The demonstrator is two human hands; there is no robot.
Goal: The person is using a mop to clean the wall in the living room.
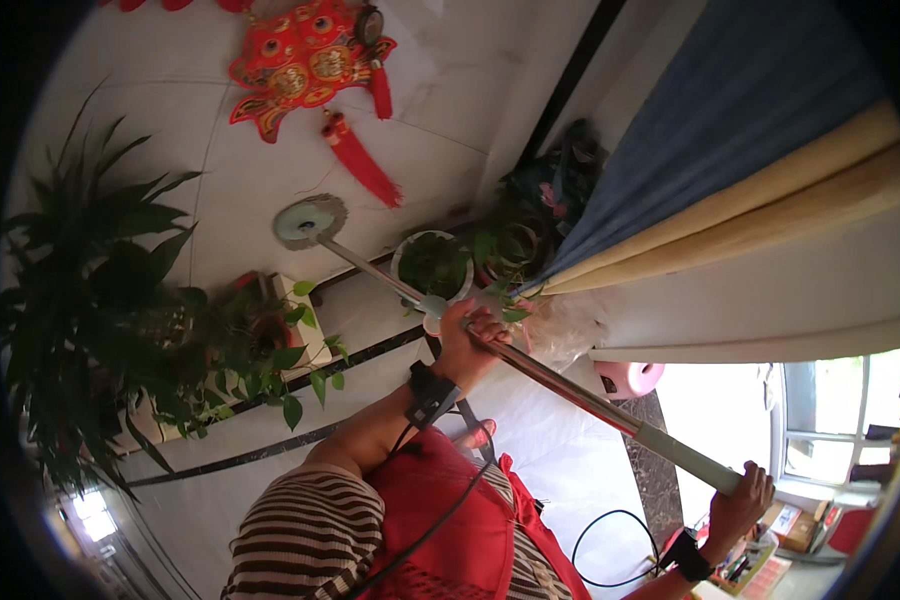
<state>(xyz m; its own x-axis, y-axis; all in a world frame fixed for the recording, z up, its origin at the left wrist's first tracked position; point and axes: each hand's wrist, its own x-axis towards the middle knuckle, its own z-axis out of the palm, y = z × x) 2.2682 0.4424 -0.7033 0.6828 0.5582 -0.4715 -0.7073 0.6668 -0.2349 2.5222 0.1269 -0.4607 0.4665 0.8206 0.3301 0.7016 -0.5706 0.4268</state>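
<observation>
A round-headed mop with a metal pole crosses the view diagonally. My left hand (471, 339) is closed around the pole (562, 381) near a pale joint (433, 306). My right hand (742, 499) holds the pale green grip (686, 459) at the lower right end. At the far end, the round mop head (309, 222) has a pale green plate and a grey fringe. It lies over the white tiled wall (217, 202); whether it touches the tiles I cannot tell. Dark bands with devices are strapped on both wrists.
A red fish ornament (307, 64) with tassels hangs above the mop head. Leafy plants (97, 300) crowd the left; a white-rimmed pot (433, 266) stands beside the pole. Blue and beige curtains (720, 150) hang at right, above a pink container (630, 379). A black cable (450, 517) crosses my red apron.
</observation>
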